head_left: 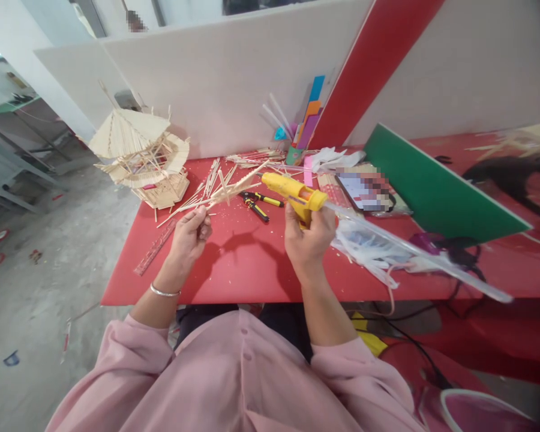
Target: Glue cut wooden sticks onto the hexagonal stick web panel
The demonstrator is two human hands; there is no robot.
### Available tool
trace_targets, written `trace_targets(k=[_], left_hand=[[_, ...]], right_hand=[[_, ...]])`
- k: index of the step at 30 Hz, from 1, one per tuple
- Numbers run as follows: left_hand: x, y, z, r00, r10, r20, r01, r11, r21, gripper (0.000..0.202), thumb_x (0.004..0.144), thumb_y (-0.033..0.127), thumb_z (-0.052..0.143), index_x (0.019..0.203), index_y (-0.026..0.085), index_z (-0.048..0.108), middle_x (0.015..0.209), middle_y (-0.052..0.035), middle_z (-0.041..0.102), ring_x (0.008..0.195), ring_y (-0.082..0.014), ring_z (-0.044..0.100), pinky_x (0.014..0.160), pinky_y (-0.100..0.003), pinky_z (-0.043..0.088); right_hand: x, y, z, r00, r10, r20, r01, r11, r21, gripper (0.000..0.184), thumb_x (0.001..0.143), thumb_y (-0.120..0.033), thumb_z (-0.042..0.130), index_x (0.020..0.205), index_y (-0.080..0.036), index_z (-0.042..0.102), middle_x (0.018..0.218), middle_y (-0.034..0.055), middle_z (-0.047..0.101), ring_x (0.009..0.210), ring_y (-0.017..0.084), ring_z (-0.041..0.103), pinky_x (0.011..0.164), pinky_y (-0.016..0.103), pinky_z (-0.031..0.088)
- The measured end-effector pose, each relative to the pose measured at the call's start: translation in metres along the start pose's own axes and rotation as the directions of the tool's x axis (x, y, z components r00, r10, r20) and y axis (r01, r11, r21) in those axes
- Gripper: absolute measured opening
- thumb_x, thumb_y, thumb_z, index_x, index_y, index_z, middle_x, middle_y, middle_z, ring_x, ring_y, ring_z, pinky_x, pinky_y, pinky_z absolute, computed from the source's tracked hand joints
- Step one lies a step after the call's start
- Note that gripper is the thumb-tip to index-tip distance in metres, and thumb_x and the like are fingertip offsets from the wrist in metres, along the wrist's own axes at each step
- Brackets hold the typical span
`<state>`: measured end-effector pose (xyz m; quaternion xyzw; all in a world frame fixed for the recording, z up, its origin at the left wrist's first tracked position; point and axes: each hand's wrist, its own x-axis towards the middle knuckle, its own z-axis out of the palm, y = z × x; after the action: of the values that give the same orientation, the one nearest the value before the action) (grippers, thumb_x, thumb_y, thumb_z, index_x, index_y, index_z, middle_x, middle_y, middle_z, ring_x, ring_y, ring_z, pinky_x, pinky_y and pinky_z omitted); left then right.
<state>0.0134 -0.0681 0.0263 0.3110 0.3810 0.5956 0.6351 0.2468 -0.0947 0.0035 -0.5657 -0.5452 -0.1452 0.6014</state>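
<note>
1. Through the head camera I see the left hand point(189, 231), a silver bracelet point(165, 292) at its wrist, closed in a pinch on the near end of a stick piece point(227, 193) made of thin pale wooden strips.
2. The stick piece reaches from those fingertips away and to the right, raised over the red tabletop point(243, 276), so that it spans much of the gap between the two hands.
3. On my right, the right hand point(309, 231) is wrapped around the handle of a yellow glue gun point(284, 187), its nozzle aimed left, near the far end of the stick piece; whether the two touch, I cannot tell.
4. A long clear glue stick point(414, 249) juts from the rear of the glue gun, slanting right and toward me above a crumpled plastic bag point(371, 249).
5. Beyond the stick piece and between the hands, I have pliers point(263, 207) with yellow-and-black handles lying on the tabletop; a clear ruler point(155, 249) rests just left of the left hand.
6. Loose sticks point(213, 178) lie scattered behind the stick piece, while a tiered stick model point(139, 153) with a pointed roof stands at the tabletop's far left corner.
7. A green board point(436, 186) leans upright at right, well apart from the right hand.
</note>
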Motion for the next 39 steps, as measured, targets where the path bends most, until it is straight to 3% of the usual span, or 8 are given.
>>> trace_targets(k=[5, 11, 16, 19, 23, 29, 35, 39], left_hand=[[-0.001, 0.000, -0.001, 1.000, -0.027, -0.014, 0.027, 1.000, -0.007, 0.028, 0.078, 0.023, 0.083, 0.070, 0.015, 0.057, 0.056, 0.0054, 0.056, 0.040, -0.0007, 0.040, 0.038, -0.012, 0.029], [-0.001, -0.001, 0.000, 0.998, -0.048, -0.040, 0.047, 0.998, -0.043, 0.027, 0.076, 0.022, 0.083, 0.069, 0.015, 0.058, 0.055, 0.0051, 0.056, 0.040, -0.0010, 0.041, 0.038, -0.012, 0.029], [-0.003, 0.002, 0.001, 0.999, -0.038, -0.037, 0.037, 0.999, -0.022, 0.025, 0.074, 0.022, 0.084, 0.069, 0.015, 0.061, 0.054, 0.0053, 0.056, 0.039, -0.0006, 0.040, 0.038, -0.012, 0.029], [-0.001, 0.001, -0.001, 0.996, 0.020, -0.081, -0.019, 1.000, 0.018, 0.021, 0.073, 0.021, 0.085, 0.070, 0.014, 0.065, 0.055, 0.0045, 0.058, 0.040, -0.0008, 0.042, 0.039, -0.012, 0.031], [0.003, -0.002, -0.007, 0.969, 0.189, -0.158, -0.175, 0.980, 0.095, 0.022, 0.070, 0.024, 0.087, 0.068, 0.014, 0.068, 0.052, 0.0037, 0.059, 0.040, -0.0021, 0.043, 0.038, -0.013, 0.029], [0.003, -0.008, -0.012, 0.919, 0.370, -0.137, -0.340, 0.919, 0.201, 0.027, 0.068, 0.034, 0.091, 0.074, 0.015, 0.073, 0.054, 0.0033, 0.062, 0.043, -0.0031, 0.047, 0.041, -0.014, 0.034], [0.002, -0.011, -0.012, 0.919, 0.378, -0.115, -0.354, 0.917, 0.182, 0.021, 0.074, 0.032, 0.087, 0.072, 0.016, 0.073, 0.053, 0.0043, 0.058, 0.043, -0.0036, 0.044, 0.042, -0.016, 0.031], [0.002, -0.010, -0.011, 0.928, 0.349, -0.132, -0.322, 0.928, 0.189, 0.018, 0.077, 0.029, 0.085, 0.072, 0.017, 0.072, 0.052, 0.0046, 0.057, 0.044, -0.0038, 0.043, 0.043, -0.016, 0.032]], right_hand=[[-0.002, -0.005, 0.000, 0.999, -0.027, -0.027, 0.027, 0.999, 0.026, 0.024, 0.097, -0.041, 0.061, 0.109, -0.022, 0.068, 0.095, 0.0102, 0.063, 0.089, 0.025, 0.063, 0.082, 0.043, 0.053], [-0.005, -0.014, -0.005, 0.994, -0.080, 0.075, 0.078, 0.997, 0.031, 0.024, 0.098, -0.032, 0.060, 0.120, -0.024, 0.069, 0.099, 0.0102, 0.067, 0.091, 0.024, 0.061, 0.082, 0.039, 0.052], [-0.007, -0.016, -0.007, 0.986, -0.029, 0.164, 0.036, 0.999, -0.038, 0.027, 0.099, -0.028, 0.056, 0.120, -0.025, 0.072, 0.097, 0.0092, 0.067, 0.089, 0.023, 0.061, 0.085, 0.038, 0.051], [-0.004, -0.017, -0.012, 0.986, -0.016, 0.163, 0.024, 0.998, -0.052, 0.027, 0.099, -0.031, 0.057, 0.121, -0.024, 0.072, 0.098, 0.0099, 0.067, 0.093, 0.024, 0.062, 0.086, 0.039, 0.052], [0.000, -0.015, -0.021, 0.997, -0.038, 0.073, 0.038, 0.999, -0.005, 0.028, 0.099, -0.036, 0.059, 0.120, -0.023, 0.070, 0.101, 0.0108, 0.068, 0.095, 0.024, 0.064, 0.085, 0.039, 0.054], [0.003, -0.017, -0.017, 0.994, -0.020, 0.111, 0.020, 1.000, 0.005, 0.027, 0.099, -0.040, 0.059, 0.116, -0.025, 0.072, 0.100, 0.0098, 0.068, 0.095, 0.024, 0.064, 0.086, 0.041, 0.054], [-0.008, -0.022, -0.018, 0.985, -0.044, 0.166, 0.037, 0.998, 0.045, 0.027, 0.097, -0.039, 0.060, 0.119, -0.027, 0.072, 0.103, 0.0101, 0.067, 0.097, 0.024, 0.064, 0.090, 0.043, 0.055], [-0.007, -0.021, -0.018, 0.990, -0.018, 0.139, 0.014, 1.000, 0.026, 0.027, 0.098, -0.037, 0.059, 0.119, -0.026, 0.072, 0.101, 0.0103, 0.067, 0.097, 0.024, 0.063, 0.091, 0.044, 0.054]])
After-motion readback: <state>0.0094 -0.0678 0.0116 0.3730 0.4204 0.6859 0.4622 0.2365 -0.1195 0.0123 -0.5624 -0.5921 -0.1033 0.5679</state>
